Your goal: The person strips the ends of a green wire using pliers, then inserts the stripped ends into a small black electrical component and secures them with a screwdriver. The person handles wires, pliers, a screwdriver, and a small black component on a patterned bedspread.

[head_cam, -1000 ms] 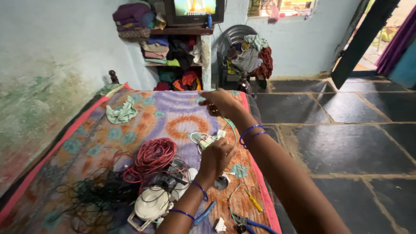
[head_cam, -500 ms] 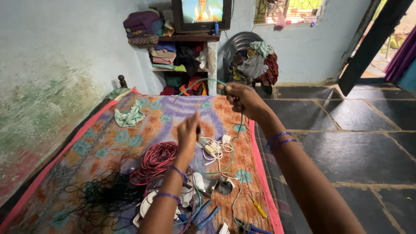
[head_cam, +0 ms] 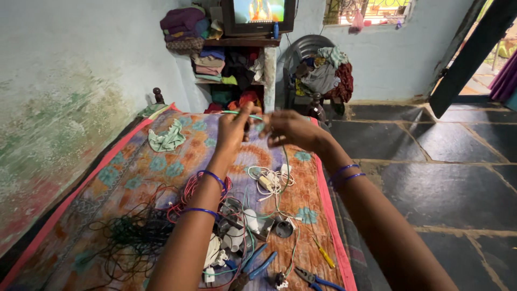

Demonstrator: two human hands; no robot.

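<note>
Both my hands are raised over a bed with a patterned cover [head_cam: 124, 178]. My left hand [head_cam: 234, 126] pinches a thin green wire [head_cam: 284, 167] at chest height. My right hand [head_cam: 288, 128] grips the same wire a little to the right, and its loose end hangs down toward the bed. Below them lie a white cable bundle [head_cam: 269, 180], a red wire coil [head_cam: 188, 191], a tangle of black wire [head_cam: 129, 237], white sockets [head_cam: 231, 237], blue-handled pliers [head_cam: 258, 258] and a yellow screwdriver [head_cam: 325, 253].
A light green cloth [head_cam: 167, 137] lies at the bed's far end. Behind stand a shelf of folded clothes [head_cam: 215, 59] with a television [head_cam: 258, 13] on top and a chair piled with clothes [head_cam: 323, 75]. Dark stone floor [head_cam: 441, 172] runs along the right, with a doorway beyond.
My left hand rose from the cables on the bed up to the green wire. My right hand drew in toward it, so both now meet on the wire.
</note>
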